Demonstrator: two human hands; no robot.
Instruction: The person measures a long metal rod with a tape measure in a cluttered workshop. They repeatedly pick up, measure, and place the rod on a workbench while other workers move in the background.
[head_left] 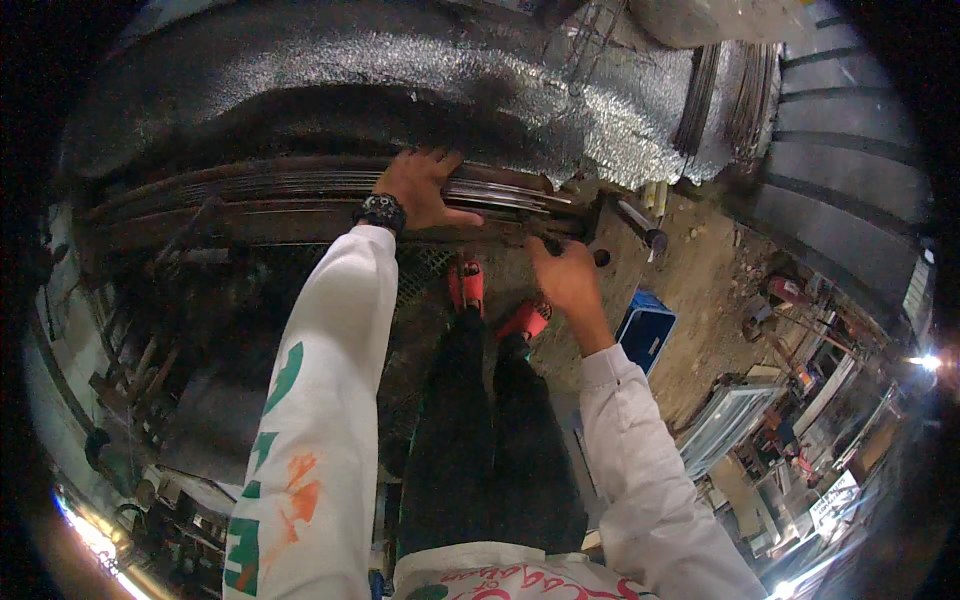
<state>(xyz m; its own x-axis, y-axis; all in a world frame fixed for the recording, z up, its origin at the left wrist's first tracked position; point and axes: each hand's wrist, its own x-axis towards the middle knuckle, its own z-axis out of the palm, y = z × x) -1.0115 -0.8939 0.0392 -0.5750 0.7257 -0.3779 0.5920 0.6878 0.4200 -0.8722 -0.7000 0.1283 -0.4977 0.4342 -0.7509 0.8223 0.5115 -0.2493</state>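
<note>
Long thin metal rods (300,187) lie bundled sideways in front of me, along a dark beam (300,222). My left hand (420,190), with a dark beaded bracelet at the wrist, rests across the rods. Its fingers are stretched over them and its thumb points right. Close to the right end of the beam is my right hand (568,280), its fingers bent and closed. What those fingers hold, if anything, is hidden. Just beside it shows a dark round pipe end (601,257), and a thicker pipe (640,225) lies further right.
Crinkled silvery foil sheeting (350,70) spreads beyond the rods. On the dirt floor to the right sit a blue box (646,330) and a glazed frame (730,425). My red slippers (466,285) stand below the beam. Clutter fills the left side.
</note>
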